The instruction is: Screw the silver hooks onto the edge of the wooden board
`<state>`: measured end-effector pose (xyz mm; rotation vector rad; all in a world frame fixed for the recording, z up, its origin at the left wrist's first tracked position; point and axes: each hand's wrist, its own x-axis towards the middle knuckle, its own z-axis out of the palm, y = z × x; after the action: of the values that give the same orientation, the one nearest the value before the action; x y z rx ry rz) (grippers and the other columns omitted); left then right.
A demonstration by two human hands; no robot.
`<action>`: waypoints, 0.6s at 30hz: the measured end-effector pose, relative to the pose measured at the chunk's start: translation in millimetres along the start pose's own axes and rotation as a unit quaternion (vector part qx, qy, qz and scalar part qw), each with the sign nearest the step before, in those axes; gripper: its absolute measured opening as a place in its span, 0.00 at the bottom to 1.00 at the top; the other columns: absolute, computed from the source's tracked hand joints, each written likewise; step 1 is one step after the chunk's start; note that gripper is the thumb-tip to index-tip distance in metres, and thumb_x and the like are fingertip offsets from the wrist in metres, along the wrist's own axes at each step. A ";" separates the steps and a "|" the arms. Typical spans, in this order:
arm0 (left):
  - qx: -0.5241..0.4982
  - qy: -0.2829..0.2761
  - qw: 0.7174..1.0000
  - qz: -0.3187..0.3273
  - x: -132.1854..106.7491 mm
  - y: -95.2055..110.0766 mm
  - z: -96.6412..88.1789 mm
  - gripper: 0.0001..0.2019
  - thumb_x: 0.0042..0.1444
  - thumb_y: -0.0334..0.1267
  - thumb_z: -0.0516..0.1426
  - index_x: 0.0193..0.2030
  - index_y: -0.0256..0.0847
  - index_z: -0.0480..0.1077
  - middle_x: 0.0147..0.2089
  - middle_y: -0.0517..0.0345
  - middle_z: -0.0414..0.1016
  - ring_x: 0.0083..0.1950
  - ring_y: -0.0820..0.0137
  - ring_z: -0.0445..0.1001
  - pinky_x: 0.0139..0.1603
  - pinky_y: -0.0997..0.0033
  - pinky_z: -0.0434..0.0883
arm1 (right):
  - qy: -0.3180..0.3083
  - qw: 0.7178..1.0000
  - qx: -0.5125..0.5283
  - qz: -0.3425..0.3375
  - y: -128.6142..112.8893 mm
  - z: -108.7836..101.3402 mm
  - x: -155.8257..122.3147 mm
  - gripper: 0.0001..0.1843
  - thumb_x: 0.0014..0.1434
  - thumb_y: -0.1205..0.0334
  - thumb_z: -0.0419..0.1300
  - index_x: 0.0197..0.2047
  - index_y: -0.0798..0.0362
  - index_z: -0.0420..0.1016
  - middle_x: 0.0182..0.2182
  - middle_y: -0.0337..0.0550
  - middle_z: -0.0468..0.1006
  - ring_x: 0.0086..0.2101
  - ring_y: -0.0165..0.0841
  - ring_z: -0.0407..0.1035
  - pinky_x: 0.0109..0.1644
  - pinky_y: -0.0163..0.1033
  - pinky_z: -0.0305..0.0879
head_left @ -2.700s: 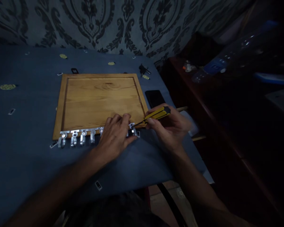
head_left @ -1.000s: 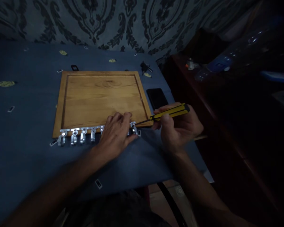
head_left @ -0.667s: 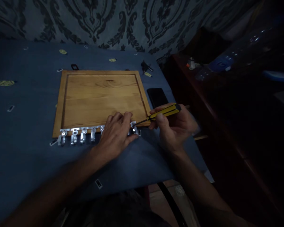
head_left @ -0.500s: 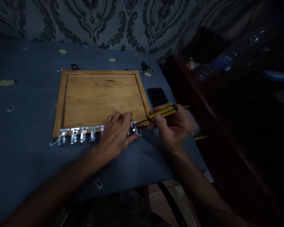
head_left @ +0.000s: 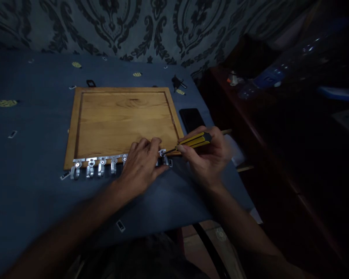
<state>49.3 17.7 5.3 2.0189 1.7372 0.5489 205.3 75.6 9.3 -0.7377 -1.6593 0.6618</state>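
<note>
A framed wooden board (head_left: 125,120) lies flat with a metal hook rail (head_left: 101,159) along its near edge. Several silver hooks hang off that edge toward me. My left hand (head_left: 142,162) is closed over the rail near its right end, fingers on the board side and thumb on the near side, covering part of the rail. In my right hand (head_left: 206,159) is a yellow and black screwdriver (head_left: 194,140), its handle gripped by the fingers. The shaft points down and left, and its tip is at the rightmost hook (head_left: 164,157); its exact seat is too small to see.
Right of the board lies a black phone-like object (head_left: 191,118). Small black items (head_left: 178,82) sit beyond the board's far right corner. A blue patterned cloth (head_left: 31,155) covers the surface. A dark red ledge (head_left: 235,91) with a plastic bottle (head_left: 269,77) runs along the right.
My right hand and the screwdriver handle have shifted slightly left, with the fingers repositioned on the handle. The tip remains at the rightmost hook. My left hand keeps its place on the rail.
</note>
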 end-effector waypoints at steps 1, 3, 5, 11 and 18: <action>0.000 0.000 1.000 -0.002 0.0 0.3 -0.3 0.23 0.57 0.36 0.67 0.53 0.40 0.60 0.49 0.52 0.75 0.55 0.56 0.70 0.54 0.56 0.66 | 0.007 1.000 -0.011 -0.008 0.2 1.0 -0.9 0.19 0.53 0.59 0.73 0.28 0.46 0.64 0.23 0.31 0.70 0.19 0.26 0.61 0.18 0.35 0.56; 0.000 0.000 1.000 -0.004 -0.2 0.9 -0.8 0.23 0.56 0.36 0.67 0.53 0.40 0.60 0.49 0.52 0.74 0.55 0.56 0.71 0.54 0.57 0.66 | 0.010 1.000 -0.024 -0.018 0.5 2.1 -2.8 0.19 0.54 0.58 0.73 0.28 0.46 0.64 0.23 0.32 0.69 0.20 0.27 0.62 0.19 0.36 0.57; -0.004 0.004 1.000 -0.003 -0.6 1.0 -1.2 0.23 0.57 0.35 0.67 0.53 0.41 0.60 0.49 0.53 0.75 0.54 0.57 0.71 0.54 0.57 0.66 | 0.015 0.999 -0.020 -0.021 0.0 2.4 -4.3 0.16 0.57 0.58 0.71 0.30 0.46 0.65 0.25 0.33 0.72 0.21 0.28 0.65 0.20 0.37 0.60; -0.009 0.000 1.000 -0.003 -1.1 -1.1 0.2 0.22 0.57 0.37 0.67 0.51 0.43 0.60 0.49 0.54 0.76 0.54 0.57 0.71 0.54 0.56 0.66 | 0.127 0.991 0.015 -0.031 -4.8 0.8 -1.9 0.12 0.60 0.54 0.68 0.34 0.48 0.69 0.29 0.34 0.77 0.18 0.25 0.66 0.18 0.35 0.62; -0.002 0.008 1.000 0.005 -1.7 -1.3 2.1 0.23 0.57 0.37 0.67 0.53 0.43 0.60 0.52 0.52 0.77 0.56 0.55 0.71 0.55 0.56 0.67 | 0.054 0.998 0.020 -0.010 1.0 -2.5 -3.1 0.14 0.59 0.57 0.69 0.32 0.48 0.67 0.26 0.30 0.75 0.17 0.23 0.65 0.17 0.32 0.62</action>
<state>49.1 16.0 2.8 2.0261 1.7353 0.5737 208.3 74.0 7.1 -0.7165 -1.5490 0.6284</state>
